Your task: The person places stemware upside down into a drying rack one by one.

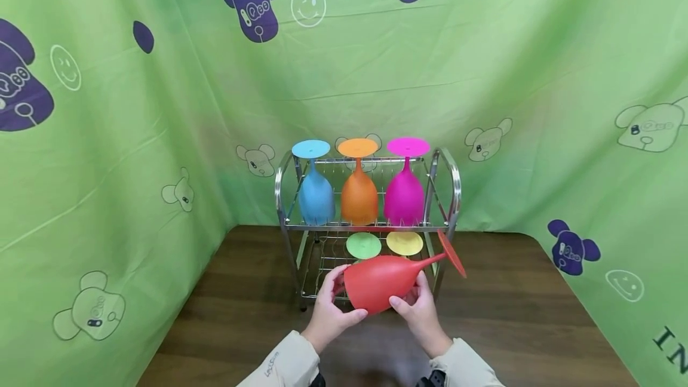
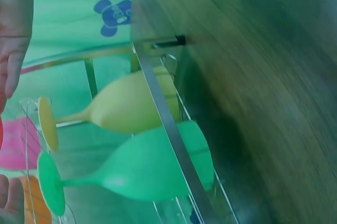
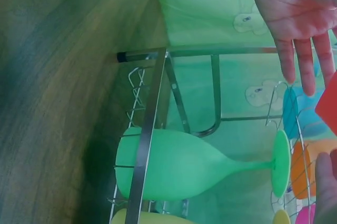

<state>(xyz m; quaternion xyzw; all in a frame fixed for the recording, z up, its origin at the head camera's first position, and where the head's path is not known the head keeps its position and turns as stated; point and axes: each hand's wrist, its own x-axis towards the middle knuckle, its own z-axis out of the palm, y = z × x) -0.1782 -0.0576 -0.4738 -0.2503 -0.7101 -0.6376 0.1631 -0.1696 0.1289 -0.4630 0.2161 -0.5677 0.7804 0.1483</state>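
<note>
A red goblet (image 1: 381, 282) is held in front of the rack, tilted on its side with its foot up to the right. My left hand (image 1: 334, 310) holds it at the rim end, thumb below and fingers at the far side; in the right wrist view several fingers of this left hand (image 3: 305, 39) look fairly straight. On the bowl near the stem, my right hand (image 1: 423, 314) grips it between thumb and fingers. Behind it, a green goblet (image 2: 152, 163) and a yellow goblet (image 2: 131, 103) stand upside down on the lower tier, partly hidden in the head view.
A two-tier metal rack (image 1: 371, 227) stands on the brown wooden table (image 1: 516, 303). Its upper tier bears upside-down blue (image 1: 317, 196), orange (image 1: 359, 199) and pink (image 1: 405, 199) goblets. Green patterned cloth (image 1: 344, 76) hangs around the back and sides.
</note>
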